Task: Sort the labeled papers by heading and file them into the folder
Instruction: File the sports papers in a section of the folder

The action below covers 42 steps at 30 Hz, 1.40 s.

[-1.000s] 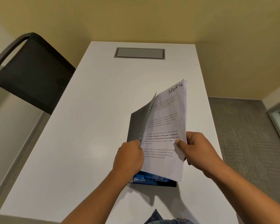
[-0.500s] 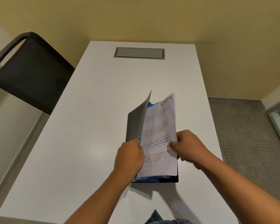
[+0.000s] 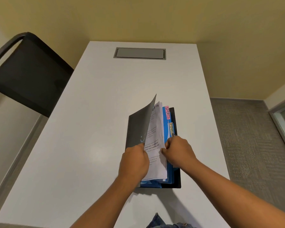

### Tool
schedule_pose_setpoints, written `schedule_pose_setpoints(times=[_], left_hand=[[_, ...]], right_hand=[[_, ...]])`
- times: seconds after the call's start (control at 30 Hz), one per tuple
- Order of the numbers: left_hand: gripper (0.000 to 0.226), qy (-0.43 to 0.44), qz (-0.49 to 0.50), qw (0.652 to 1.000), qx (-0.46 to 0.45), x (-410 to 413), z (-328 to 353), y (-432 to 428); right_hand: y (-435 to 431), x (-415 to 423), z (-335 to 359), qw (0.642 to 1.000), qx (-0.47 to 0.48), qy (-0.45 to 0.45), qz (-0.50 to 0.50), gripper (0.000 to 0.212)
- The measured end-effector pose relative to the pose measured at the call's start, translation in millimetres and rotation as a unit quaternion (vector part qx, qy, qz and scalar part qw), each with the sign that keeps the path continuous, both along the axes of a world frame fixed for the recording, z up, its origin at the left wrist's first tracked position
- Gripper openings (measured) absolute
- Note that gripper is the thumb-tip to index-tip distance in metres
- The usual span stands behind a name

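A dark folder (image 3: 176, 162) lies on the white table (image 3: 92, 129), its grey front cover (image 3: 139, 129) lifted. My left hand (image 3: 134, 162) holds that cover up by its lower edge. White printed papers (image 3: 155, 129) headed SPORTS sit inside the folder, in front of blue dividers (image 3: 165, 127). A pink tab (image 3: 167, 111) reads SPORTS and an orange tab (image 3: 171, 128) sits below it. My right hand (image 3: 178, 150) grips the right edge of the papers, low down by the dividers.
A grey cable hatch (image 3: 139, 53) is set into the far end of the table. A black chair (image 3: 23, 71) stands at the left. Grey carpet (image 3: 247, 137) lies to the right, and a yellow wall rises behind.
The SPORTS papers went down from a raised, tilted position into the folder behind the cover. My right hand moved down and left with them. The coloured tabs came into view.
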<state>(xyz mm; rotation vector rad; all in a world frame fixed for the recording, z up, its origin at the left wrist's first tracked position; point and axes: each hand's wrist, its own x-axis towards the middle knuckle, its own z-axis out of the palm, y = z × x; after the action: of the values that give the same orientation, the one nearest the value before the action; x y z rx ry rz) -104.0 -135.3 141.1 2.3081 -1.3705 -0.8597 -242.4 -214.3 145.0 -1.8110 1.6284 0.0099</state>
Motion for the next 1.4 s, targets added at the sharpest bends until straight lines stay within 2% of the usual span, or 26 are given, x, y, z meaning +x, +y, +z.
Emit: schedule_pose_setpoints(times=[0.1,0.3,0.57,0.67,0.77,0.9,1.03,1.1,1.23,1.33,1.4], left_hand=[[0.033,0.003,0.008,1.000,0.001,-1,-2,1],[0.035,0.020,0.025,0.999,-0.010,-5,0,-5],[0.035,0.034,0.021,0.999,-0.006,-11,-10,-6],[0.039,0.034,0.017,0.999,0.004,-12,-16,-7],[0.038,0.041,0.021,0.999,0.013,-15,-19,-9],[0.032,0.056,0.014,0.998,0.025,-20,-21,-12],[0.033,0.056,0.001,0.998,0.035,-25,-21,-17],[0.034,0.062,0.002,0.997,0.044,-28,-20,-19],[0.037,0.064,-0.001,0.997,0.049,-32,-16,-23],[0.036,0.070,-0.012,0.996,0.053,-36,-15,-27],[0.040,0.051,-0.027,0.997,0.048,-39,-15,-31]], right_hand=[[-2,-3,1,0.999,-0.039,0.017,-0.008,0.024],[-3,-5,-14,0.999,0.027,0.012,-0.016,0.023],[3,-4,-32,0.996,0.003,0.083,0.015,0.033],[8,-9,-39,1.000,0.009,0.029,-0.005,0.024],[9,-20,-42,0.997,-0.001,-0.031,-0.069,0.024],[3,-38,-45,0.982,-0.053,-0.058,-0.174,0.017],[-17,-48,-55,0.978,-0.034,-0.050,-0.200,0.051],[-27,-49,-63,0.982,-0.026,-0.029,-0.183,0.054],[-43,-46,-74,0.989,-0.031,0.004,-0.143,0.047],[-55,-43,-78,0.992,-0.037,0.012,-0.123,0.024],[-65,-42,-81,0.992,-0.036,0.005,-0.123,0.020]])
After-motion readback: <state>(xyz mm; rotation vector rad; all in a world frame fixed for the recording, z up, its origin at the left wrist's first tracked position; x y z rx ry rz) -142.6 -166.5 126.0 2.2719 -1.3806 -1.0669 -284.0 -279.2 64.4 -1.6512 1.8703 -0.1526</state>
